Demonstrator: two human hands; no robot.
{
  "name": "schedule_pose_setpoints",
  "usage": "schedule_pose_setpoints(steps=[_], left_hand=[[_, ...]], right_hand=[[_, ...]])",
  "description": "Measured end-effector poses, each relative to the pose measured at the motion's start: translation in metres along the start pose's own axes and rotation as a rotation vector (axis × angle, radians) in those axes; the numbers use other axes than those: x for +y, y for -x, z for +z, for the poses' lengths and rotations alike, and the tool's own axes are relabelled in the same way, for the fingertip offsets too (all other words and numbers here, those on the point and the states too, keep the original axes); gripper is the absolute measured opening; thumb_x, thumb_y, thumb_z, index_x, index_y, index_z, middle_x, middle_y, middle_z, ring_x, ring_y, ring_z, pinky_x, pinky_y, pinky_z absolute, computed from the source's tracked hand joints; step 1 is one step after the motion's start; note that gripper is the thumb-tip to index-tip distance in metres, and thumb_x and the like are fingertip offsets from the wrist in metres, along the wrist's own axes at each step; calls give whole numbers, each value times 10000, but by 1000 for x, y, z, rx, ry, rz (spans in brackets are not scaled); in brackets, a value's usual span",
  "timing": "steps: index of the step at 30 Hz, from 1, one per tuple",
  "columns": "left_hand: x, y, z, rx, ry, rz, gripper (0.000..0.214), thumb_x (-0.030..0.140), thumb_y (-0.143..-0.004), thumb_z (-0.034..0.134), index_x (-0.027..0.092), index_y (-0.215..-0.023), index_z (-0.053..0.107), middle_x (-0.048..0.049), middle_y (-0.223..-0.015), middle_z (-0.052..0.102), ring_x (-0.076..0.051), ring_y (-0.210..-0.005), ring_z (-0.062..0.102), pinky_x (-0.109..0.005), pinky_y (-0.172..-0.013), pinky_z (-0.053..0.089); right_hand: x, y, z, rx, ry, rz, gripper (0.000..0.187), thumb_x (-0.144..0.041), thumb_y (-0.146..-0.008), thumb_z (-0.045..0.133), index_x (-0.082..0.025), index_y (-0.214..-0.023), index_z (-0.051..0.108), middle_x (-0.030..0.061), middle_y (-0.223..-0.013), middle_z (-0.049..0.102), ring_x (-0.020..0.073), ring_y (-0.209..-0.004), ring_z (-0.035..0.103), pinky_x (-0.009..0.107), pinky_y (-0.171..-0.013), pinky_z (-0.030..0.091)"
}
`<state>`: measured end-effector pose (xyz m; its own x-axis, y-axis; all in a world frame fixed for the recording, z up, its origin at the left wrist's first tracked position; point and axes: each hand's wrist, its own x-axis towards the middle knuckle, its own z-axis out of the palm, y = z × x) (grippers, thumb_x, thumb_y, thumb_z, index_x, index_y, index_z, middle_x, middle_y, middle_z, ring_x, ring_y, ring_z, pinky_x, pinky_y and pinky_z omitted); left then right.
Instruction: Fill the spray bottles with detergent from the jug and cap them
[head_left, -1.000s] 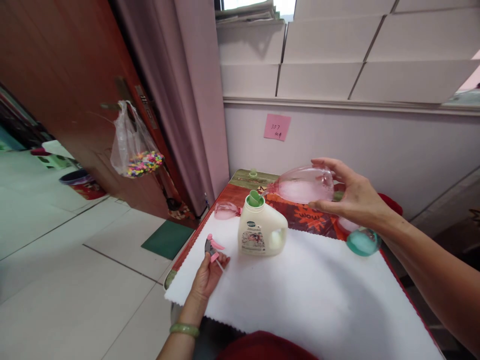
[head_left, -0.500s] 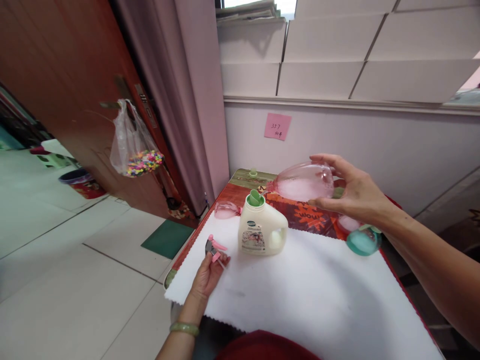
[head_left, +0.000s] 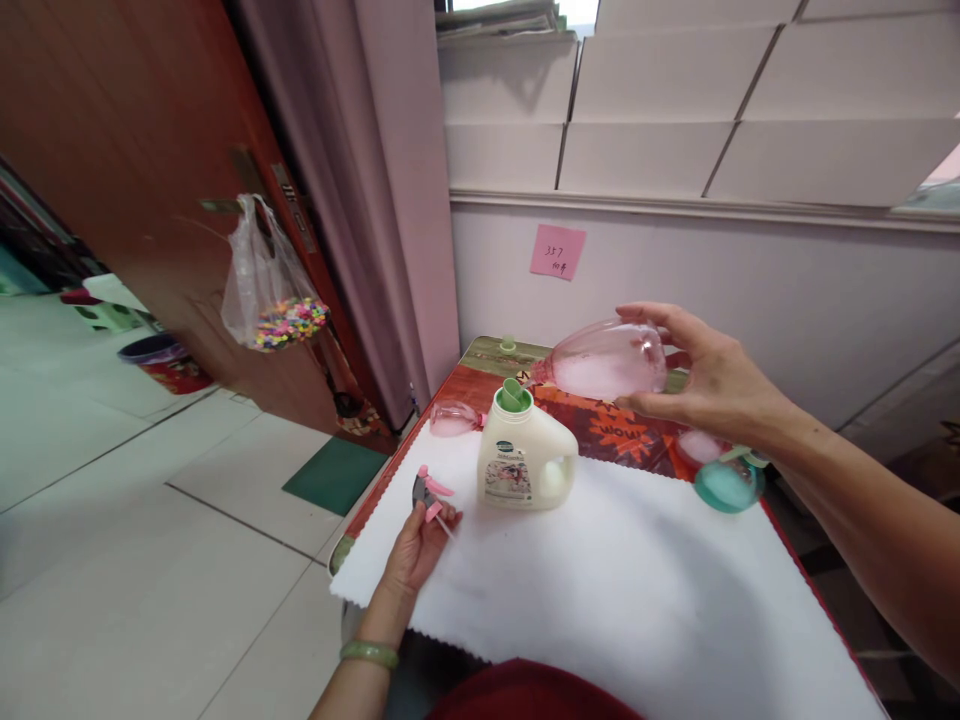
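Note:
My right hand point(head_left: 701, 370) grips a clear pink spray bottle point(head_left: 600, 360) by its base. The bottle lies tilted in the air, its neck close to the green mouth of a cream detergent jug point(head_left: 525, 460), with pale liquid inside. In my left hand point(head_left: 416, 550) is a pink and grey spray trigger head point(head_left: 429, 494), its thin tube pointing toward the white mat. The jug stands upright on the mat point(head_left: 600, 590). Behind its left side a second pink bottle point(head_left: 452, 418) lies on the table.
A teal bottle point(head_left: 727, 485) and another pink one point(head_left: 699, 446) lie at the table's right side. A small green cap point(head_left: 508, 344) sits at the back edge. On the door handle hangs a bag of colourful beads point(head_left: 277, 300). A pink note point(head_left: 557, 252) is on the wall.
The right hand and its bottle have shifted very slightly, with the bottle still tipped at the jug's mouth. The left hand keeps the trigger head almost in place.

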<state>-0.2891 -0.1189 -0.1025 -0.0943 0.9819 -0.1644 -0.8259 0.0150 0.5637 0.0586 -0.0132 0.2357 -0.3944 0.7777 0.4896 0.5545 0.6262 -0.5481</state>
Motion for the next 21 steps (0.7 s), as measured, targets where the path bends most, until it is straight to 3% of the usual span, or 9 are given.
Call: schedule_pose_setpoints(steps=[21], left_hand=[[0, 0, 1, 0, -32, 18, 330, 487, -762, 859, 192, -811, 720, -19, -761, 651, -161, -804, 637, -387, -952, 549]], right_hand=[[0, -5, 1, -32, 74, -71, 743, -267, -689, 793, -382, -1386, 564, 28, -1417, 619, 366, -1140, 671, 508, -891, 625]])
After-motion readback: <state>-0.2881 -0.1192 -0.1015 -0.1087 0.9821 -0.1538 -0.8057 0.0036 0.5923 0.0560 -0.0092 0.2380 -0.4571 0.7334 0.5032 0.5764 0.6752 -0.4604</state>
